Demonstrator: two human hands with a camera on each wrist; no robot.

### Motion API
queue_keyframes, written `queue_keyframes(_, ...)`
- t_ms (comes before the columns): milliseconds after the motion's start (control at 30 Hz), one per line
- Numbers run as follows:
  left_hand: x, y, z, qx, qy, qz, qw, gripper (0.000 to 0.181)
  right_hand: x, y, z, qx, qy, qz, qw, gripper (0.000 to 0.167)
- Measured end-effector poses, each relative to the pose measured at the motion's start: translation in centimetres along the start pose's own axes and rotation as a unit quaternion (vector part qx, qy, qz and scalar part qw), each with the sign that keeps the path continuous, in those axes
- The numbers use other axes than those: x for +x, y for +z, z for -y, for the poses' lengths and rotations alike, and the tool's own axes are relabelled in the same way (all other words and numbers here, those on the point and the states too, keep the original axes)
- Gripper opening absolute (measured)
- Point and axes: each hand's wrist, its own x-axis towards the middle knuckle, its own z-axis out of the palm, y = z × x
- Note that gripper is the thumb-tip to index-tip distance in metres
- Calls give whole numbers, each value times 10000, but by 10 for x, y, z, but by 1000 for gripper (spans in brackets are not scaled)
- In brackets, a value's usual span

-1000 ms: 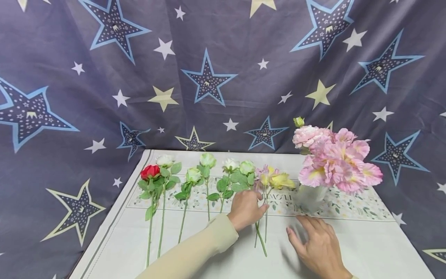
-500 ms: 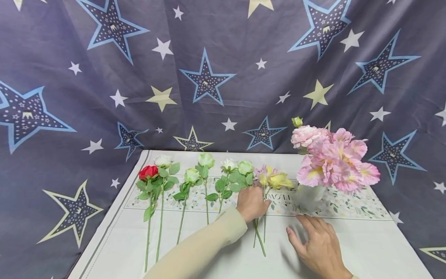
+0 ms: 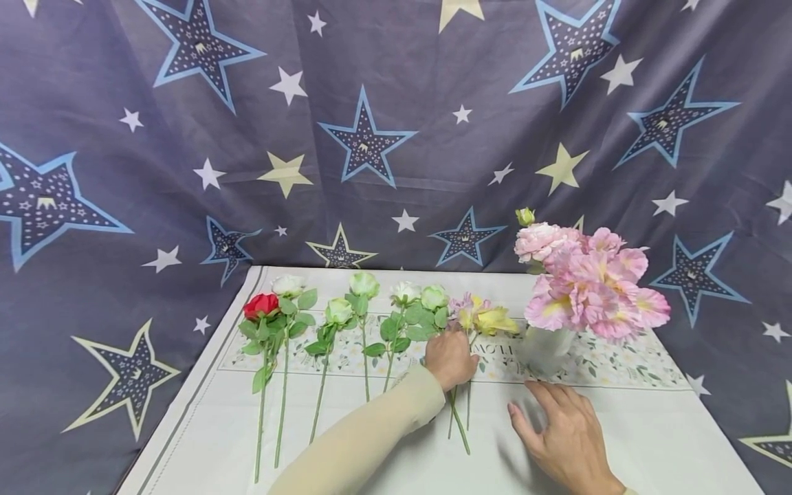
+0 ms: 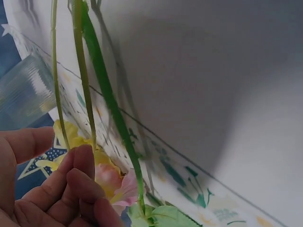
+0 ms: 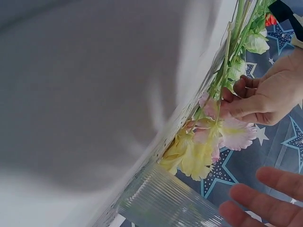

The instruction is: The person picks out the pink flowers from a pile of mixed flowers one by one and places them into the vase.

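Observation:
In the head view my left hand (image 3: 450, 359) is over the stems of the yellow-and-pink artificial flowers (image 3: 489, 317) lying on the table. Its curled fingers surround a thin stem (image 4: 83, 71) in the left wrist view, the thumb to one side. A thicker green stem (image 4: 111, 99) runs beside it, leading to a leaf. Resting on the table to the right, my right hand (image 3: 566, 436) has relaxed, spread fingers and holds nothing. A ribbed clear vase (image 5: 165, 201) stands beyond it, holding large pink flowers (image 3: 594, 282).
Left of my left hand, a red rose (image 3: 261, 306) and several white and pale green roses (image 3: 339, 311) lie in a row, stems toward me. Under them is a white cloth (image 3: 204, 426) with a printed floral band. A starry curtain (image 3: 260, 62) hangs behind the table.
My left hand has moved slightly right and its fingers have curled in around the stem. My right hand has stayed in place. The whole scene has shifted a little left in view.

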Motion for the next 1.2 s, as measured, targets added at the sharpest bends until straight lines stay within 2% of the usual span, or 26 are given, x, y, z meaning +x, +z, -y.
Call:
queue_keyframes(400,-3,-1,2,-756,-481,305,9955,39,1,2,1,45,-62,-147,9999,43)
queue_keyframes(500,-3,-3,3,-954,-660,447,9922,31,0,3,1,68,-45,-152,9999,44)
queue_keyframes(533,-4,-3,4,-1065,-710,457,9907,22,0,3,1,71,-40,-145,9999,44)
queue_keyframes(633,-5,-4,6,-1387,-807,437,9861,16,0,4,1,95,-37,-141,9998,44)
queue_keyframes(733,-6,-5,9,-1665,-782,284,9825,23,0,5,1,115,-39,-147,9998,44)
queue_keyframes(833,-8,-9,12,-1775,-700,135,9815,48,0,5,1,127,-34,-143,9998,44)
queue_keyframes(900,-9,-11,14,-1824,-614,-1,9813,53,0,5,1,135,-29,-134,9998,44)
queue_keyframes(1033,-11,-15,16,-1966,-498,-245,9789,52,0,4,1,140,-33,-138,9998,44)
queue_keyframes(1200,-13,-21,18,-2018,-433,-598,9766,43,1,5,2,142,-55,-178,9997,44)
